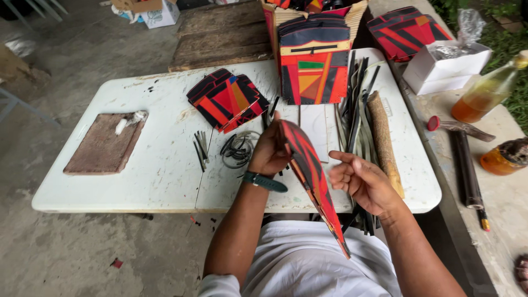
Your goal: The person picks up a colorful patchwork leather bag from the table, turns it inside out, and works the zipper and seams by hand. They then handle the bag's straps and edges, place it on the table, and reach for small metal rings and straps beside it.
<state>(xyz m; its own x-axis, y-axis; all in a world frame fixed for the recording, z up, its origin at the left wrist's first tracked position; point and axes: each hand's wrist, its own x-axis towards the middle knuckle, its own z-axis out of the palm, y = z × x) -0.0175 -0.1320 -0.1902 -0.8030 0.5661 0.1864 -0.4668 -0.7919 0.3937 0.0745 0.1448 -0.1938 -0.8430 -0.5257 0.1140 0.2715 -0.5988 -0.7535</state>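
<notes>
Nearest the lens, a red, black and orange patterned panel [313, 184] is held edge-on over the person's lap, its long axis running from the upper tip near the counter [165, 165] edge down toward the camera, lower end pointing at the white shirt.

Going left to right: a brown wooden board [102, 146] lies on the counter's left part, then a fanned stack of patterned pieces [225, 99], a few short black strips [201, 144] and a coil of black cord [239, 149]. The left hand [269, 154], with a green wristband, is clamped on the panel's upper end. An upright patterned bag [313, 66] stands behind. The right hand [357, 179] is loosely curled just beside the panel; whether it touches, I cannot tell. Long black strips [355, 104] and a rough brown stick [383, 140] follow.

Judging by the 1 standing bag and the loose pieces, much assembly seems left.
</notes>
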